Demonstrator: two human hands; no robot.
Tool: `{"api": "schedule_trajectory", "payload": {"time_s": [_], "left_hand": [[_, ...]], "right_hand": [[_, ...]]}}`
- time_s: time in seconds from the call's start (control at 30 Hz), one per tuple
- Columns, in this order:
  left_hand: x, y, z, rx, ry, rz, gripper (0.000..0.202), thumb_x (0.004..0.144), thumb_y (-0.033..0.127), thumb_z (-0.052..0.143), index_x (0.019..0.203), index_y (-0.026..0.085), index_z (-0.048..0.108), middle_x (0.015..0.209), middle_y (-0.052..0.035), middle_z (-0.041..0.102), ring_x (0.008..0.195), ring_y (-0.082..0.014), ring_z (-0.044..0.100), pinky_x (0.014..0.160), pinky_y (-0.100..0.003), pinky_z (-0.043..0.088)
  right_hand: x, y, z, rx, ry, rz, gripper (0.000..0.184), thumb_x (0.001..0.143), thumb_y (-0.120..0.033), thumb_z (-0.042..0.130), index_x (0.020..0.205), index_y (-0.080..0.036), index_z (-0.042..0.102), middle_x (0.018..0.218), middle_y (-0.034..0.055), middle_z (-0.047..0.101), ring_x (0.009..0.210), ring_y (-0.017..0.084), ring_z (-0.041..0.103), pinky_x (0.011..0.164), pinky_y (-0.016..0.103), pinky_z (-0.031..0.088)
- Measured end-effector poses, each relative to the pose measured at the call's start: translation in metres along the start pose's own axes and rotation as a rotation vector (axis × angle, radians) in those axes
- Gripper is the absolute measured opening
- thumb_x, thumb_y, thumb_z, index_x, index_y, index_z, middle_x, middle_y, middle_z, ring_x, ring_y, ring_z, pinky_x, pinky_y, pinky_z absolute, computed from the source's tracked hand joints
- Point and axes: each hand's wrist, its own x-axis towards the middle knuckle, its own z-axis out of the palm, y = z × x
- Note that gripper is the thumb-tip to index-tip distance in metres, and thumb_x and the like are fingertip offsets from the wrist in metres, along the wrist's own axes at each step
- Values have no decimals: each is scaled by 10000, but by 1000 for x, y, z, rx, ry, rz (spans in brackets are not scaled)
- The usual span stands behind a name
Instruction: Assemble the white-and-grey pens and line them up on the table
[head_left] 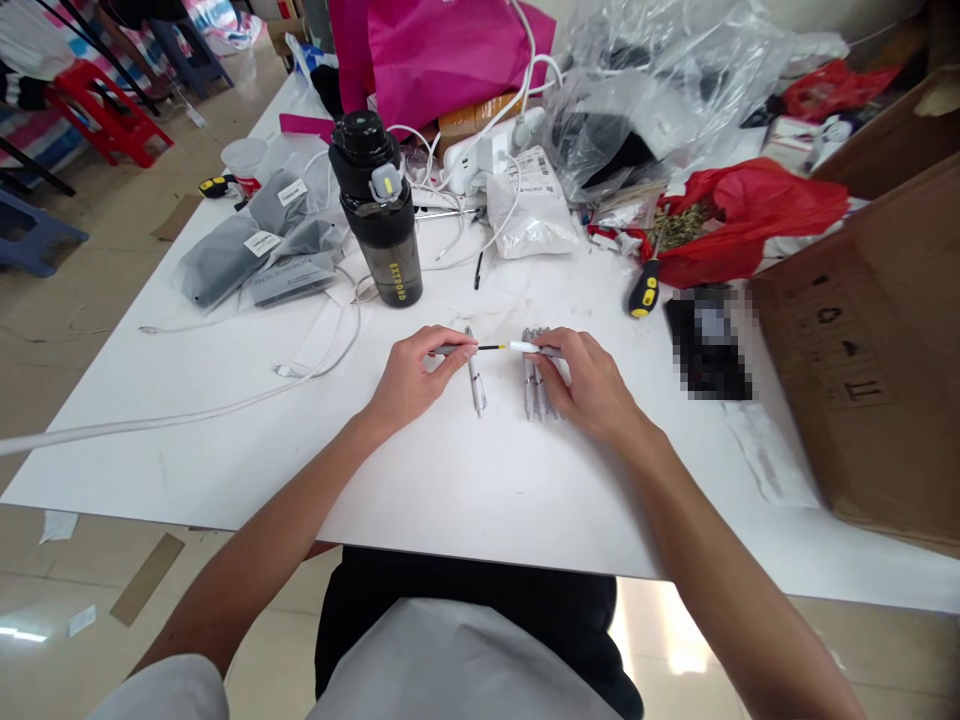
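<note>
My left hand point(415, 372) is closed in a pinch on a pen's grey front section, with its thin dark refill point(491, 347) sticking out to the right and ending in a yellow tip. Facing that tip, a small gap away, is the open end of a white pen barrel point(523, 346). My right hand point(589, 380) pinches this barrel between thumb and fingers. One assembled white and grey pen point(478, 388) lies on the table between the hands. Several similar pens point(534, 395) lie side by side, partly hidden under my right hand.
On the white table point(450, 490) stand a black bottle point(386, 235) and, at right, a cardboard box point(870, 350). A screwdriver point(645, 290), a black pen point(478, 270), a red bag point(780, 215), grey packets point(225, 262) and a white cable point(225, 408) lie around.
</note>
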Motion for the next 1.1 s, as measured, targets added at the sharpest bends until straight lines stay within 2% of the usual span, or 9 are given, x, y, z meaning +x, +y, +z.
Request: {"api": "schedule_trajectory", "payload": {"time_s": [0.4, 0.5, 0.63, 0.7, 0.77, 0.83, 0.9, 1.0, 1.1], "left_hand": [[0, 3, -2, -5, 38, 53, 187, 1029, 393, 733, 1059, 234, 825, 1027, -54, 802, 966, -192, 715, 906, -336, 555], [-1, 3, -1, -1, 22, 52, 170, 1024, 386, 745, 1075, 249, 833, 1029, -54, 806, 970, -201, 708, 905, -351, 555], [-3, 0, 2, -10, -18, 85, 156, 983, 388, 807, 1077, 267, 839, 1021, -54, 814, 966, -219, 703, 903, -386, 551], [-4, -1, 4, -5, -35, 120, 158, 967, 395, 829, 1066, 272, 840, 1017, -53, 820, 977, -229, 710, 924, -406, 554], [-5, -3, 6, 16, -48, 147, 157, 958, 402, 840, 1058, 281, 839, 1016, -52, 827, 994, -241, 717, 953, -429, 553], [-6, -3, 8, 34, -58, 167, 153, 949, 399, 851, 1049, 284, 836, 1010, -52, 834, 993, -252, 723, 969, -451, 543], [-7, -3, 10, 40, -66, 182, 143, 947, 382, 855, 1046, 282, 833, 1011, -51, 840, 987, -256, 730, 975, -463, 532], [-7, -3, 11, 32, -66, 200, 128, 951, 353, 851, 1053, 279, 828, 1022, -45, 843, 983, -248, 735, 972, -457, 532], [-8, -3, 11, 19, -58, 186, 133, 945, 350, 858, 1052, 276, 828, 1015, -39, 840, 969, -232, 729, 958, -436, 547]], "right_hand": [[2, -2, -2, -37, 6, -39, 150, 1125, -245, 526, 1268, -254, 568, 1092, 106, 738, 921, 279, 671, 824, 414, 523], [4, -5, -2, -50, -29, -58, 213, 1131, -231, 487, 1316, -256, 589, 1083, 108, 729, 921, 276, 666, 826, 411, 510], [4, -9, 2, -168, -89, -160, 338, 1155, -241, 443, 1452, -240, 604, 995, 89, 700, 843, 243, 644, 807, 391, 468], [4, -10, 6, -247, -87, -194, 305, 1169, -325, 484, 1405, -234, 654, 920, 65, 688, 758, 217, 608, 779, 379, 442], [3, -11, 9, -286, -90, -199, 274, 1168, -396, 516, 1255, -231, 717, 849, 47, 682, 694, 200, 572, 756, 376, 421], [2, -12, 11, -263, -107, -191, 279, 1169, -400, 514, 1137, -226, 728, 833, 46, 693, 692, 199, 578, 749, 377, 416], [2, -13, 12, -204, -128, -185, 261, 1175, -347, 487, 1159, -221, 715, 877, 57, 713, 744, 210, 616, 766, 379, 434], [3, -16, 12, -171, -169, -195, 280, 1176, -249, 426, 1297, -222, 677, 904, 56, 695, 770, 213, 620, 766, 376, 444], [2, -17, 11, -224, -164, -194, 274, 1176, -250, 428, 1226, -221, 696, 866, 43, 646, 699, 197, 550, 696, 365, 404]]}}
